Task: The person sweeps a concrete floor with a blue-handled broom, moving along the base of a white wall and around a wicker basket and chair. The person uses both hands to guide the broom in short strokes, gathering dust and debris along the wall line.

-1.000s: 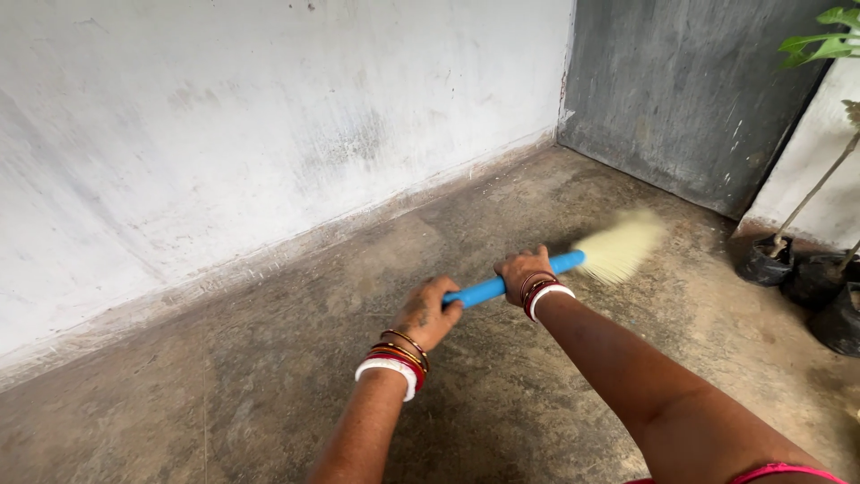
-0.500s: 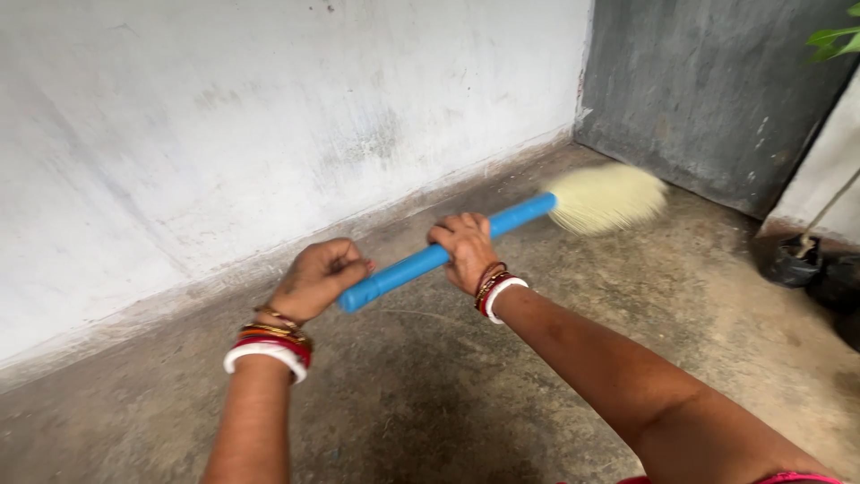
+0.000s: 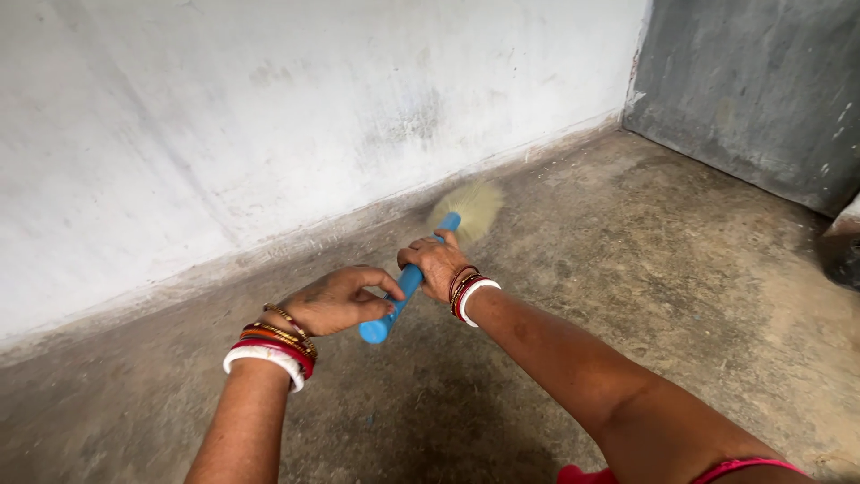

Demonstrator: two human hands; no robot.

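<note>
A whitewashed wall [image 3: 269,116], scuffed and stained, is running across the top of the view and meeting a darker grey panel [image 3: 761,99] at the far right corner, where a dark object is just showing at the right edge, too cut off to identify. Below it a bare concrete floor [image 3: 672,287], dusty and blotched, is filling the rest of the scene. A person is leaning over this floor with both bare arms reaching forward, each wrist stacked with red, gold and white bangles [image 3: 273,345]. Between the hands a short broom with a blue plastic handle [image 3: 408,287] is lying at a low slant, so that its pale straw bristles [image 3: 470,204], blurred, are fanning out at the foot of the wall, at or just above the floor, ahead of the hands and slightly to the right. The right hand [image 3: 437,262] is wrapping closed around the handle's middle, fingers curled tightly, apparently giving the main grip. The left hand [image 3: 339,300] is sitting just beside the handle's near end, thumb and fingers loosely curved against the blue cap rather than clamped, likely steadying the end.
</note>
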